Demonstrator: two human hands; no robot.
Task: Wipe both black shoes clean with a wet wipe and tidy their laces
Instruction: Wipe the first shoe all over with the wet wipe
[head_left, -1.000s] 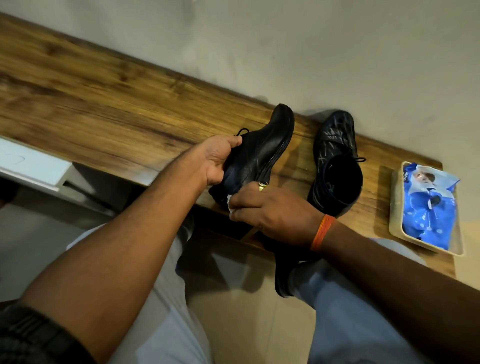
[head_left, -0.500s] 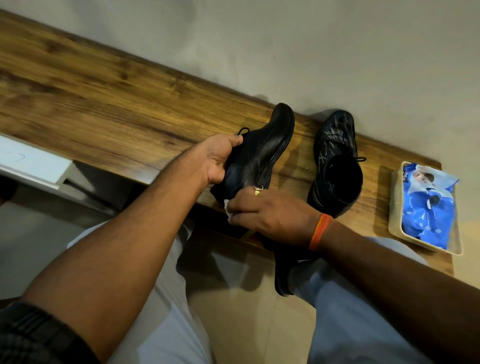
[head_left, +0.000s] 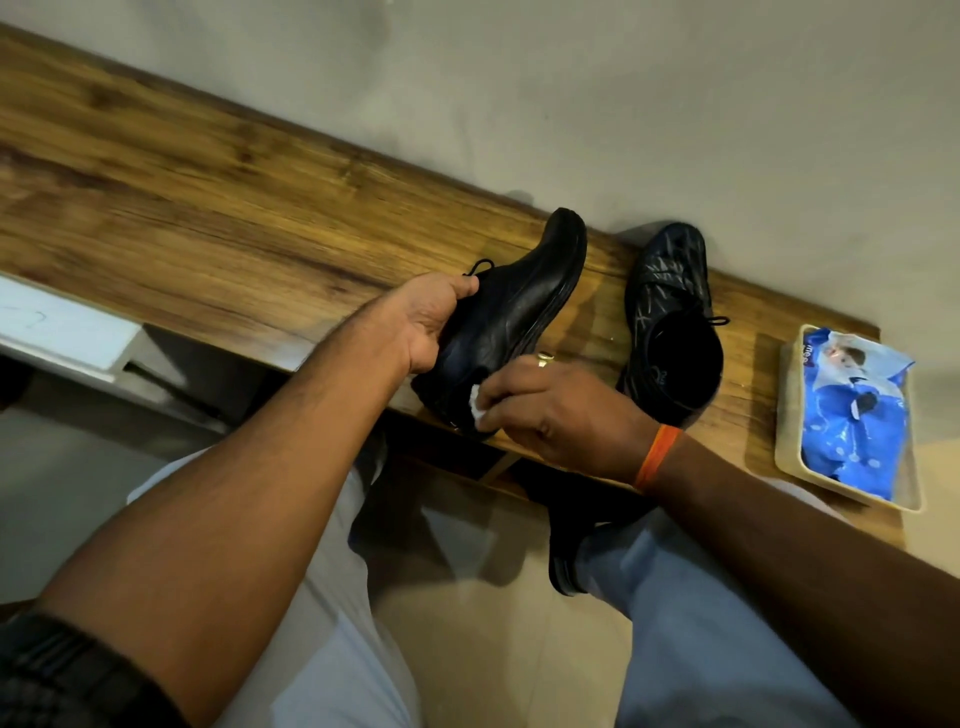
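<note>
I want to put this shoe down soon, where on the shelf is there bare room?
The long stretch of wooden shelf left of the held shoe is bare, back to the wall. A narrow strip lies between it and the second shoe. The right end is crowded: that shoe, then the tray holding the wipes pack.

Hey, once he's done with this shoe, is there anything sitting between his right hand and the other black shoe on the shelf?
Nothing visible does. The right hand, pressing the wet wipe on the held shoe, has only bare wooden shelf between it and the other shoe. The wipes pack lies beyond that shoe.
</note>
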